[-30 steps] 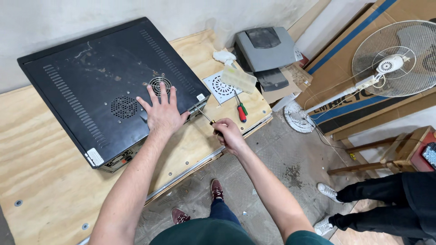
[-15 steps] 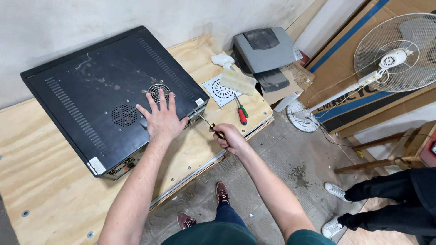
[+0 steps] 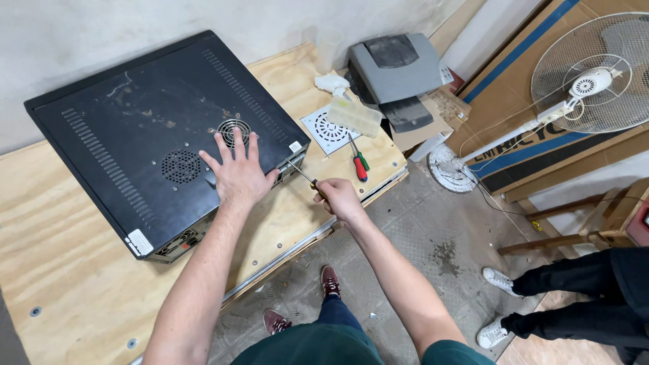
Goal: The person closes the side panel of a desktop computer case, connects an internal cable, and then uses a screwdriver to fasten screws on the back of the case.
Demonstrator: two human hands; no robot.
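A plywood bench (image 3: 81,284) is seen carrying a black computer case (image 3: 135,135), which lies flat on its side near the wall, with its back end turned toward the front edge of the bench. The case is pressed down by the left hand (image 3: 236,172), whose fingers are spread wide and flat beside a round fan grille (image 3: 233,128) (nothing is gripped by them). A grey printer (image 3: 395,71) is set at the far right end of the bench. A thin screwdriver (image 3: 302,174) is held in the right hand (image 3: 338,198), fingers closed round its handle, its tip laid against the case's near corner. A red-and-green screwdriver (image 3: 359,164) is left just beyond, lying on the bench.
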